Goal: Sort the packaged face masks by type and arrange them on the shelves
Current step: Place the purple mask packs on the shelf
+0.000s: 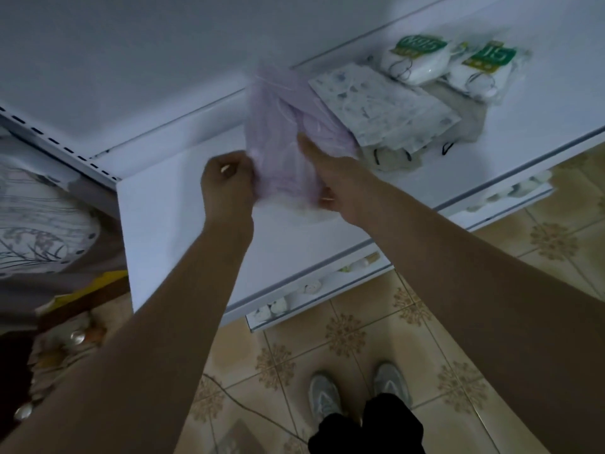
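Both hands, left hand [226, 181] and right hand [330, 178], pinch the lilac pack [284, 126] over the shelf [170, 224], left of the patterned packs [383, 103]. Placing step, I'd say; next, lay it flat beside them.

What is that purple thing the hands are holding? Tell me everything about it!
The purple pack looks like pale lilac face masks in a soft, see-through plastic wrapper, blurred in the picture. It is long and lies on the white shelf, its far end pointing toward the back wall. The left hand pinches its near left corner, and the right hand holds its near right side. Its right edge meets or overlaps the speckled white packs beside it.
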The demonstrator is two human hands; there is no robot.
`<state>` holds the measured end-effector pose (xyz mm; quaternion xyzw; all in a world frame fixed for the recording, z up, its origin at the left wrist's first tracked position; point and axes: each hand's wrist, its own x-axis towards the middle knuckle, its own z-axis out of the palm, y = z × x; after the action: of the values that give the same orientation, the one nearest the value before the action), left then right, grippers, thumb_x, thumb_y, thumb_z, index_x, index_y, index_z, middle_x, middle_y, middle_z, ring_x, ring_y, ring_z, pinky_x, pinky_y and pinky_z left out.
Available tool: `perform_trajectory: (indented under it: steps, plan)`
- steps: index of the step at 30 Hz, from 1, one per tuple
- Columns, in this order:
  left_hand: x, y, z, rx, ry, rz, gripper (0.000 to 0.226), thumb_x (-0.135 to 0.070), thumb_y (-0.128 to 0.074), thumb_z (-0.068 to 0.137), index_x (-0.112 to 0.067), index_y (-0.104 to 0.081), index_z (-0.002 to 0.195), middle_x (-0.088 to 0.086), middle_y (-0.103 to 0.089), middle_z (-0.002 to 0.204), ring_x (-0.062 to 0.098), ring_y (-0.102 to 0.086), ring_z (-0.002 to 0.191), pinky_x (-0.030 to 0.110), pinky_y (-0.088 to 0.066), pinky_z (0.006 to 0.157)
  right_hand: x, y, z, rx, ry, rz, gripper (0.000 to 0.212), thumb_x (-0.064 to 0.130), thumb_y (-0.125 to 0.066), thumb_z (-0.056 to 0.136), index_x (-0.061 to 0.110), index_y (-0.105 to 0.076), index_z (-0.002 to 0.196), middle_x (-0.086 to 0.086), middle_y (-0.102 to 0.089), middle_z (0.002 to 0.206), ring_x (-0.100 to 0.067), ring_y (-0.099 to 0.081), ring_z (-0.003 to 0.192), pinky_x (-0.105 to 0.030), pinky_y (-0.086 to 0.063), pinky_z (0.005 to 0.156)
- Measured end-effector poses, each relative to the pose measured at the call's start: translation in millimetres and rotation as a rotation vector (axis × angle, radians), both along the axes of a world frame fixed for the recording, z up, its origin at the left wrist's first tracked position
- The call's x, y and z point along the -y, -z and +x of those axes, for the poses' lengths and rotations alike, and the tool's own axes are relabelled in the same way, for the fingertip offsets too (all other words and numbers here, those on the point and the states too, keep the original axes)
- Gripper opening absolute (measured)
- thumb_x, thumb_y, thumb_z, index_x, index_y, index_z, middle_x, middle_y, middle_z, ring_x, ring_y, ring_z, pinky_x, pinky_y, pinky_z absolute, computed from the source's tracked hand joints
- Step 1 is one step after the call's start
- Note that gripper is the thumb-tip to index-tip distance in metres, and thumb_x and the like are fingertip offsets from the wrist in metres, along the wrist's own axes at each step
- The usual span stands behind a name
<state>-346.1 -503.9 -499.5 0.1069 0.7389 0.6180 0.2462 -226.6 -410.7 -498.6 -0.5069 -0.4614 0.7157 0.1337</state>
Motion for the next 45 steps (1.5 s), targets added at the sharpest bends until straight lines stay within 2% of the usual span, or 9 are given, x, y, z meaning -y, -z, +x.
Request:
perform_trajectory:
  steps: [8,15,21,24,27,33,38,41,45]
  plan:
    - [48,-11,-17,0.812,0.360,0.239,0.052,-0.040,-0.046,0.100,-0.009,-0.053,0.141,0.016,-0.058,0.142,0.035,-0.058,0.128,0.049,-0.045,0.109,20,17,-7,-0.232,-0.111,0.020,0.037,0.010,-0.077,0.081,0.010,-0.068,0.117,-0.010,-0.073,0.110,-0.027,-0.070,0.102,-0.041,-0.056,0.092]
    - [63,-3,-36,0.758,0.377,0.219,0.073,-0.014,-0.066,0.078,0.000,-0.045,0.147,0.021,-0.055,0.143,0.034,-0.061,0.123,0.046,-0.056,0.091,25,16,-18,0.039,-0.121,0.343,0.014,0.019,-0.071,0.085,0.006,-0.069,0.091,-0.006,-0.064,0.075,-0.018,-0.058,0.068,-0.028,-0.045,0.063]
    - [63,7,-48,0.445,0.371,0.101,0.051,-0.008,-0.067,0.089,-0.003,-0.055,0.138,0.011,-0.070,0.127,0.026,-0.068,0.115,0.035,-0.058,0.087,26,17,-26,-0.182,-0.155,0.056,0.040,0.019,-0.084,0.073,0.004,-0.070,0.108,-0.010,-0.074,0.098,-0.021,-0.071,0.088,-0.034,-0.057,0.082]
    - [64,3,-52,0.555,0.398,0.162,0.050,-0.029,-0.056,0.099,-0.007,-0.050,0.144,0.015,-0.059,0.141,0.030,-0.058,0.129,0.044,-0.048,0.106,30,17,-28,-0.202,-0.158,-0.020,0.035,0.015,-0.080,0.078,0.004,-0.071,0.110,-0.012,-0.074,0.104,-0.024,-0.072,0.093,-0.035,-0.058,0.083]
    - [71,-1,-56,0.687,0.284,0.185,0.046,-0.026,-0.044,0.100,-0.006,-0.055,0.140,0.014,-0.067,0.130,0.028,-0.068,0.113,0.039,-0.059,0.088,32,14,-25,-0.283,-0.101,-0.136,0.015,0.012,-0.073,0.084,0.010,-0.073,0.098,-0.007,-0.074,0.095,-0.020,-0.071,0.084,-0.034,-0.058,0.081]
    - [91,4,-57,0.476,0.197,0.075,0.052,-0.013,-0.074,0.086,-0.005,-0.059,0.136,0.012,-0.070,0.126,0.024,-0.072,0.106,0.039,-0.060,0.088,39,15,-30,-0.325,-0.171,-0.223,0.024,0.008,-0.068,0.087,0.005,-0.069,0.111,-0.009,-0.072,0.099,-0.021,-0.070,0.090,-0.034,-0.059,0.080]
    - [101,-1,-51,0.595,0.372,0.140,0.065,-0.060,-0.038,0.099,-0.016,-0.049,0.145,0.012,-0.059,0.142,0.028,-0.058,0.130,0.044,-0.049,0.108,58,29,-41,-0.241,-0.442,0.203,0.075,0.026,-0.085,0.074,0.021,-0.045,0.138,0.005,-0.061,0.129,-0.007,-0.062,0.111,-0.024,-0.052,0.093]
    - [104,10,-45,0.547,0.261,0.039,0.052,-0.031,-0.066,0.095,0.000,-0.058,0.135,0.018,-0.071,0.121,0.031,-0.069,0.112,0.039,-0.060,0.085,73,32,-47,-0.163,-0.736,0.523,0.066,0.053,-0.080,0.071,0.026,-0.054,0.126,0.006,-0.062,0.116,-0.006,-0.063,0.099,-0.027,-0.054,0.084]
    - [105,20,-50,0.506,-0.039,0.009,0.039,-0.018,-0.079,0.085,-0.006,-0.068,0.120,0.007,-0.078,0.099,0.018,-0.076,0.078,0.031,-0.061,0.066,29,28,-44,0.424,-0.413,1.469,0.066,0.057,-0.056,0.086,0.012,-0.050,0.134,-0.013,-0.053,0.130,-0.034,-0.052,0.115,-0.041,-0.042,0.092]
